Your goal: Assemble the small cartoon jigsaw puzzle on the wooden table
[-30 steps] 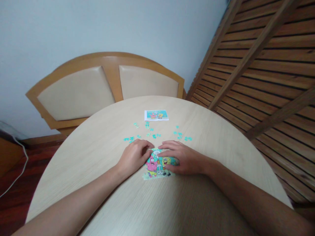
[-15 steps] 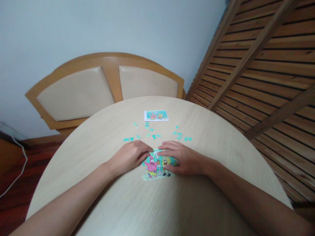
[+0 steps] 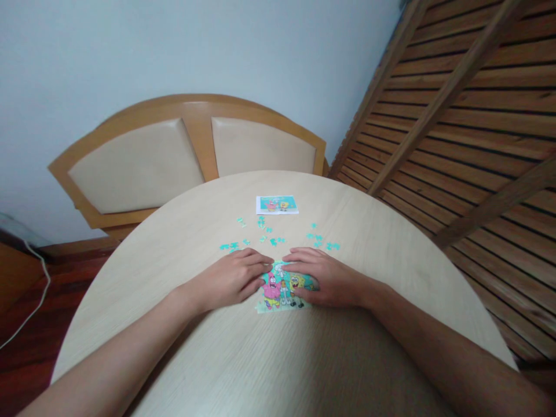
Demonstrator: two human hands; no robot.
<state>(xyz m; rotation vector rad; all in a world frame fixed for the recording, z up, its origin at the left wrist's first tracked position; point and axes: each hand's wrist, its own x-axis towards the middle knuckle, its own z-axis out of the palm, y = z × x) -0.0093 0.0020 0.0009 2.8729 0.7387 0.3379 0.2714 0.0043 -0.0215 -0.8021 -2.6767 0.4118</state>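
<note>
Two bare forearms [image 3: 124, 344] taper toward a bare left hand [image 3: 238, 275] and a bare right hand [image 3: 321, 275].

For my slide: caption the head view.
Left hand and right hand at a partly assembled puzzle, loose pieces and picture card beyond.

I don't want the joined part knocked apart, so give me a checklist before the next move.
1. Picture card uncovered: ok.
2. Loose pieces visible on the table, beyond the hands: ok.
3. Joined puzzle fully uncovered: not ok, the right hand covers part of its right side.
4. Left hand free of any piece: cannot tell, its fingers are by the puzzle's left edge.
</note>
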